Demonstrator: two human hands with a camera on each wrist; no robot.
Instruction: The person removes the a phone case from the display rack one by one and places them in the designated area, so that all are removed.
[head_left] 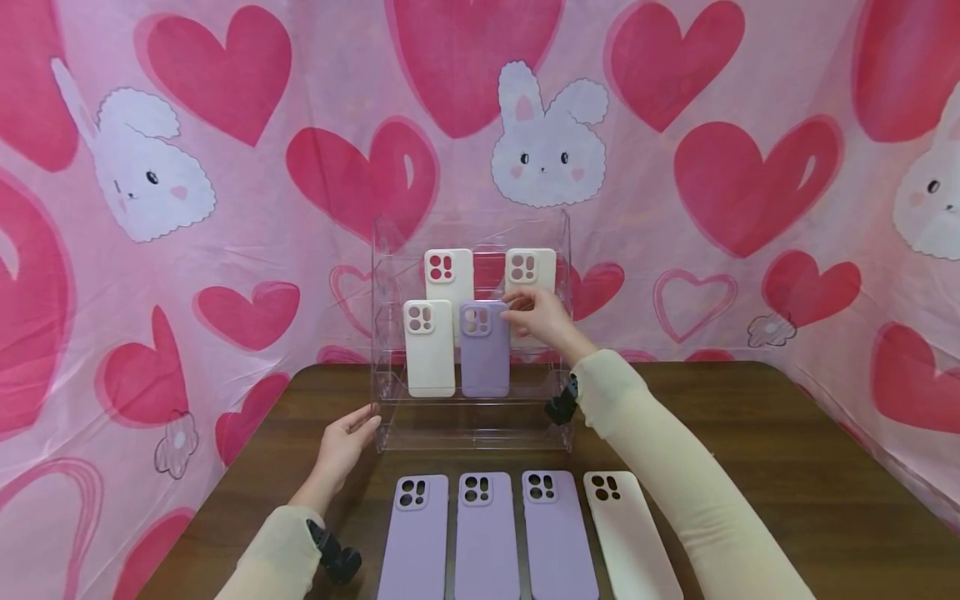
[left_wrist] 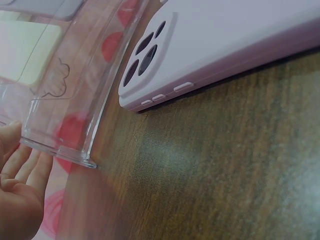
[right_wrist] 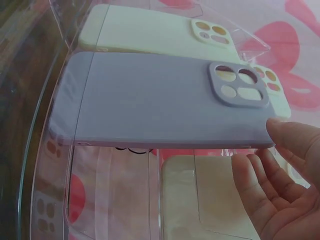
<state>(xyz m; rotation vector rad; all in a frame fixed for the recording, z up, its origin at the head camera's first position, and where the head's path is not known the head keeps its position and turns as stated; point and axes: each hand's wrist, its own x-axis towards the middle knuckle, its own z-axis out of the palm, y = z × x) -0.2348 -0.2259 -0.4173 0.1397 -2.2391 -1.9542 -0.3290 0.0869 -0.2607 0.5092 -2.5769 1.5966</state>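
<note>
A clear display rack (head_left: 480, 439) stands on the table with phone cases on its tiers. My left hand (head_left: 347, 446) holds its lower left edge, thumb on one side and fingers on the other in the left wrist view. A purple phone case (head_left: 486, 358) stands upright on a lower tier, right of a white phone case (head_left: 430, 358). My right hand (head_left: 543, 319) is at the purple case's upper right corner, with the thumb (right_wrist: 287, 134) against its top end and the fingers beside its edge. Two more white cases, a left one (head_left: 450, 279) and a right one (head_left: 542, 279), stand one tier higher.
In front of the rack lie three purple phone cases (head_left: 414, 542) and one white phone case (head_left: 633, 533) in a row on the wooden table (head_left: 787, 467). A pink cloth (head_left: 465, 183) with hearts and rabbits hangs behind and on both sides.
</note>
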